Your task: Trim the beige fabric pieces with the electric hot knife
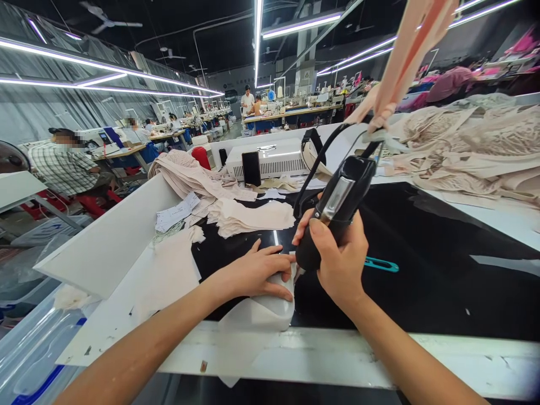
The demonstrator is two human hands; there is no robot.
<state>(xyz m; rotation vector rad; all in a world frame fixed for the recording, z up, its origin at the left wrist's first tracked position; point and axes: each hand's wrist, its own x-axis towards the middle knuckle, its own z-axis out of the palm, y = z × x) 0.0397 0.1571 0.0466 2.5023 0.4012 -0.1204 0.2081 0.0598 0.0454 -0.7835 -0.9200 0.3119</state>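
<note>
Cream-white fabric, a small folded piece, lies flat at the near edge of the glossy black worktop, partly over its pale front border. I judge it light, limp and apt to slide on the smooth surface, so it is best held by pressing down from above near the edge being worked. My left hand does this, palm down and fingers spread on the cloth, gripping nothing. My right hand is clenched round a black handheld tool, rounded and hard-shelled with a shiny metal plate on its upper face; its lower end comes down just beside my left fingertips at the fabric's edge, and whether it touches the cloth I cannot tell. A black cord loops upward from the tool toward hanging peach-coloured straps. I judge the tool rigid and moderately heavy, suited to a full fist about its body. A teal clip-like object lies on the black surface right of the tool. Further back are stacked cut pieces of the same pale cloth, printed paper slips, a white slotted box, and a heap of beige lace. A white slanted panel bounds the left side; seated people work at distant tables.
</note>
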